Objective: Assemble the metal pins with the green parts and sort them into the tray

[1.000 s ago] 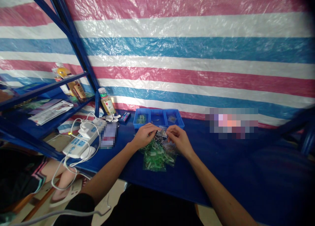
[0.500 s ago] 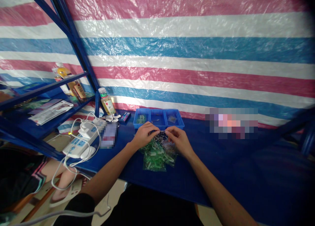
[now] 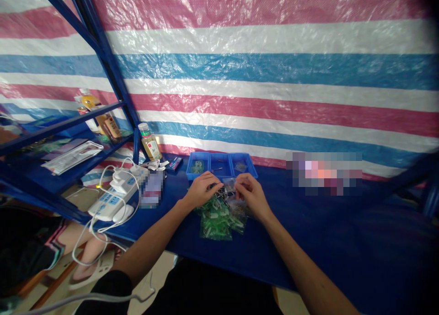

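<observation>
Between my hands is a small clear plastic bag [image 3: 229,185], its near side held in the closed fingers of my right hand [image 3: 252,194]. My left hand [image 3: 203,189] is closed, thumb against fingers, at the bag's left side; what is in its pinch is too small to make out. Thin dark and silvery metal pieces [image 3: 222,194] lie in a heap just under the fingertips. Nearer to me, a pile of green-tinted plastic bags [image 3: 215,224] with small parts inside rests on the blue table [image 3: 274,246]. More clear bags [image 3: 238,208] lie below my right hand.
Behind my hands stands a blue three-compartment tray [image 3: 221,174] with small parts inside. To the left are a bottle [image 3: 150,143], a small blue box [image 3: 174,164], a power strip [image 3: 111,198] with white cables, and a blue metal frame [image 3: 103,54]. Someone's legs show at lower left.
My right hand has shifted slightly away from my left, widening the space between their fingertips. The clear bag now shows more fully there.
</observation>
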Demonstrator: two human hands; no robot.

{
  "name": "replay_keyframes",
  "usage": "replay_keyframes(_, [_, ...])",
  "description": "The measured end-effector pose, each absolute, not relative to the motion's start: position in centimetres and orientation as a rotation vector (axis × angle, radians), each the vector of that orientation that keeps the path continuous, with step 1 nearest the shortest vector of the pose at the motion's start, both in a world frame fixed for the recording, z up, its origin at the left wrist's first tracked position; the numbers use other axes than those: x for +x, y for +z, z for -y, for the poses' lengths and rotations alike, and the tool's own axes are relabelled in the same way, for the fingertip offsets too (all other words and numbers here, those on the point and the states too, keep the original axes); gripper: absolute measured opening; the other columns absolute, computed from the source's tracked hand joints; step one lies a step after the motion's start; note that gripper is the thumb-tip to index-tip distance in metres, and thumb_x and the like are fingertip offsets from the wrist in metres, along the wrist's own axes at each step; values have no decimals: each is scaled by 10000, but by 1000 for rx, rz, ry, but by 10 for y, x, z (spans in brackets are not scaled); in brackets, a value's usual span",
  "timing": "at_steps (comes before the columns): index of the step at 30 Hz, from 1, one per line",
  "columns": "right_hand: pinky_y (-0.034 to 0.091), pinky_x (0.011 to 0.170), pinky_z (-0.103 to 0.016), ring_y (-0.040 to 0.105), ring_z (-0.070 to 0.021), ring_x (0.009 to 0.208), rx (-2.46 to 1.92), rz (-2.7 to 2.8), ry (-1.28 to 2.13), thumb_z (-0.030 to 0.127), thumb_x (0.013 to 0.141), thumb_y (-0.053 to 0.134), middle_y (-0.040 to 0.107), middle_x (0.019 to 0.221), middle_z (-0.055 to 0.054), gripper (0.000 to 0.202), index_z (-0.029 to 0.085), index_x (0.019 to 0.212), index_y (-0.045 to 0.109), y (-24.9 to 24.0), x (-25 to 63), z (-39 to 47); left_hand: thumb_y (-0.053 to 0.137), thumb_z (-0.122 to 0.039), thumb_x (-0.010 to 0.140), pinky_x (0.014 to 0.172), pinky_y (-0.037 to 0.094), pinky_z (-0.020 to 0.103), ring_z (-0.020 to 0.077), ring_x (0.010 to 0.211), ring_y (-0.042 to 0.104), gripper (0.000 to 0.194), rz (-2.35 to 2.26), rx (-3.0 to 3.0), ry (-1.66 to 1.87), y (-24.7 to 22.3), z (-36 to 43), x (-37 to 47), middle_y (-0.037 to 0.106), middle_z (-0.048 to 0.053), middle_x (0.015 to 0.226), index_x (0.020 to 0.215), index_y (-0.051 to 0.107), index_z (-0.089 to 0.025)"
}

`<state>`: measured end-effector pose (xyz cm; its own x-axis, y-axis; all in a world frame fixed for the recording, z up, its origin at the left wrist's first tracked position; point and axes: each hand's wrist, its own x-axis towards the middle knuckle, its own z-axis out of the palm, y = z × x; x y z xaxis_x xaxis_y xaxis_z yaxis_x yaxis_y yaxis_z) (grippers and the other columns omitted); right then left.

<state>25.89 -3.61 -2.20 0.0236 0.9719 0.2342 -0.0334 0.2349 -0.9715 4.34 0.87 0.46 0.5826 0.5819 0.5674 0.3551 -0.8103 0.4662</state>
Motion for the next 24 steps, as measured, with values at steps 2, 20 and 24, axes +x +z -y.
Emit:
replay_keyframes(2, [382, 461, -268, 590, -153, 513, -1048, 1266, 1007, 503, 828, 711, 660, 729, 3, 307, 226, 928, 624, -22, 261, 35, 550, -357, 1018, 802, 472, 323, 176, 806, 584, 281, -769, 2510, 1058, 5, -9, 44, 702, 61, 856, 877, 692, -160])
replay_keyframes(20, [455, 510, -265, 663, -182, 649, -1064, 1152, 1044, 484, 813, 726, 739, 908, -67, 367, 202, 1037, 658, -29, 270, 29, 531, -375, 1025, 785, 475, 314, 172, 783, 580, 305, -785, 2508, 1069, 4, -9, 43, 691, 56, 825, 893, 705, -164])
replay_keyframes(24, [476, 605, -304, 627, -185, 644, -1195, 1424, 867, 444, 869, 663, 710, 778, -30, 244, 207, 914, 695, -33, 269, 30, 524, -404, 1024, 708, 457, 275, 150, 719, 594, 331, -857, 2509, 991, 2, -9, 42, 690, 40, 793, 917, 727, -166])
